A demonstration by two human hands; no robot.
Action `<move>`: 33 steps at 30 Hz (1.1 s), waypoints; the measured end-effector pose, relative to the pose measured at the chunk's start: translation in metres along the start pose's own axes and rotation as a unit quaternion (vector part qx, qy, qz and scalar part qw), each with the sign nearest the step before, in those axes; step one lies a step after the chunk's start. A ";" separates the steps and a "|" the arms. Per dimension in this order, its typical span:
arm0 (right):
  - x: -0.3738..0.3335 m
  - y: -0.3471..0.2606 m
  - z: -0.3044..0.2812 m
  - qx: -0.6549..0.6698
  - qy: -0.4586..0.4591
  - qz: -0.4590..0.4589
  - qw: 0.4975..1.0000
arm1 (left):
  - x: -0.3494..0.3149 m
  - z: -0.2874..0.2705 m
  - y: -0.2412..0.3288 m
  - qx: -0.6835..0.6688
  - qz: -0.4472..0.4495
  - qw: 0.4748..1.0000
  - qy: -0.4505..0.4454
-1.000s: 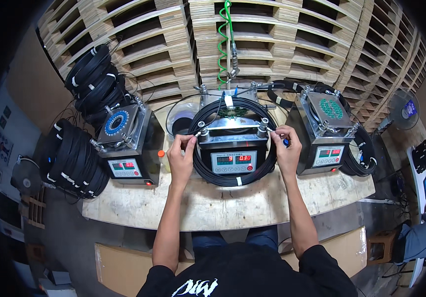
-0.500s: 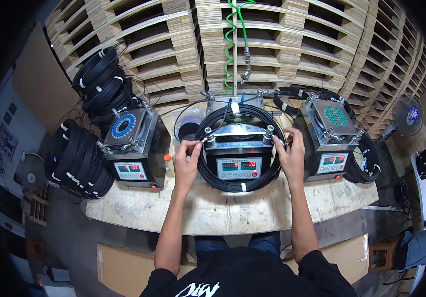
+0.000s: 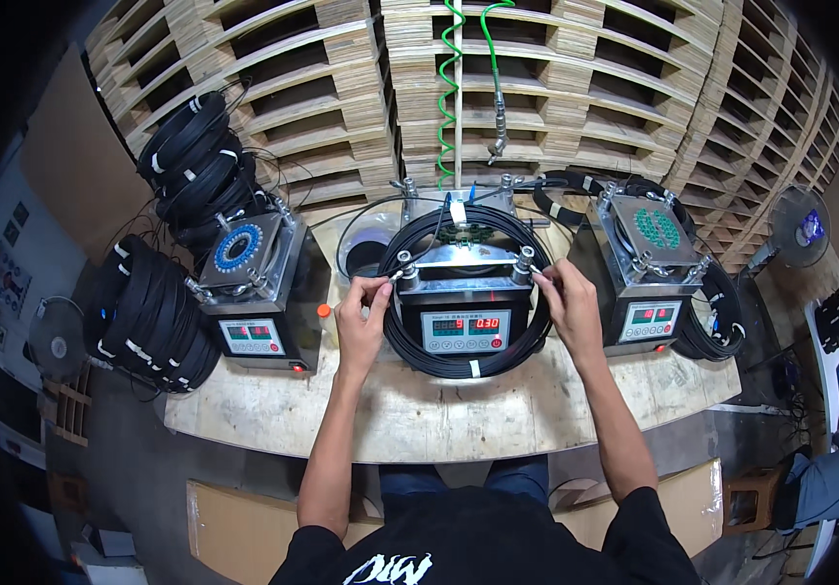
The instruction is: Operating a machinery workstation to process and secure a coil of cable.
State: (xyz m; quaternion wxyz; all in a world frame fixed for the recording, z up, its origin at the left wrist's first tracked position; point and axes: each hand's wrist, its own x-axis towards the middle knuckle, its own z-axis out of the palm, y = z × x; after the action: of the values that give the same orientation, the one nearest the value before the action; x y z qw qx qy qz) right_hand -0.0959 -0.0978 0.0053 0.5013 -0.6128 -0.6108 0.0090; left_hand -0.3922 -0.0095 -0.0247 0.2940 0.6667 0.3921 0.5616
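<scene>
Black cable in a round, tied coil stands between my left grip and right grip, framing a grey control panel. Each grip pinches what looks like a small silver cable end. A slack pinch could lose one; I judge a sideways tug might drop the coil onto the pale wooden bench just below.

The one view looked out from the person's head, through the left of two fisheye cameras worn side by side. It faced forward and steeply down, over the black shirt and forearms, onto the near worktop, with the black cable coil close to mid-picture and wooden pallets beyond.
</scene>
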 end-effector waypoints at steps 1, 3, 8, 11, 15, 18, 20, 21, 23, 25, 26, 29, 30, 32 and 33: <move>0.003 0.002 -0.001 -0.010 -0.015 -0.034 0.999 | 0.001 -0.001 0.000 0.006 0.004 1.000 -0.005; 0.006 0.001 -0.004 0.014 -0.034 0.002 0.999 | 0.002 0.000 0.001 0.006 0.004 1.000 -0.003; 0.006 -0.005 -0.001 0.046 -0.015 0.001 0.999 | 0.002 0.000 -0.003 0.011 0.004 1.000 0.002; 0.005 -0.009 -0.005 -0.021 -0.003 -0.048 0.999 | 0.001 0.000 0.001 0.014 0.006 1.000 -0.002; 0.006 0.000 -0.003 0.018 -0.035 -0.005 0.999 | 0.002 -0.003 0.003 0.024 0.004 1.000 -0.010; 0.006 0.002 -0.003 0.073 -0.052 0.072 0.993 | -0.001 -0.005 0.003 0.048 0.018 0.999 -0.018; 0.007 0.005 -0.004 0.088 -0.045 0.092 0.991 | 0.000 -0.006 0.001 0.061 0.025 0.998 -0.020; 0.006 0.008 -0.005 0.087 -0.047 0.096 0.991 | 0.000 -0.006 0.001 0.062 0.041 0.997 -0.027; 0.004 0.015 -0.004 0.143 -0.022 0.102 0.984 | 0.003 -0.004 0.001 0.062 0.053 0.996 -0.038; -0.002 0.002 -0.002 0.121 0.019 0.086 0.989 | 0.002 -0.003 0.002 0.058 0.051 0.997 -0.016; -0.013 -0.006 -0.001 0.056 0.042 0.088 0.994 | 0.000 -0.002 0.000 0.045 0.048 0.998 -0.006; -0.065 -0.022 0.020 0.005 0.081 0.066 0.995 | 0.000 0.002 -0.009 0.016 0.024 1.000 0.009; -0.085 -0.035 0.026 -0.007 -0.003 0.118 0.993 | -0.001 0.003 -0.008 0.018 0.020 1.000 0.014; -0.124 -0.026 0.045 -0.100 -0.192 0.094 0.972 | -0.003 0.007 -0.013 0.003 0.015 1.000 0.019; -0.131 -0.025 0.052 -0.156 -0.250 0.090 0.951 | -0.004 0.008 -0.015 -0.013 0.014 1.000 0.025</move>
State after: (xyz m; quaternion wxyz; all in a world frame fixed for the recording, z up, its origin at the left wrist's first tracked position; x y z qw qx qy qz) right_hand -0.1798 -0.1723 -0.0838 0.2275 -0.7140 -0.6525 0.1122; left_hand -0.3875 -0.0042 -0.0410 0.2851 0.6543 0.3822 0.5871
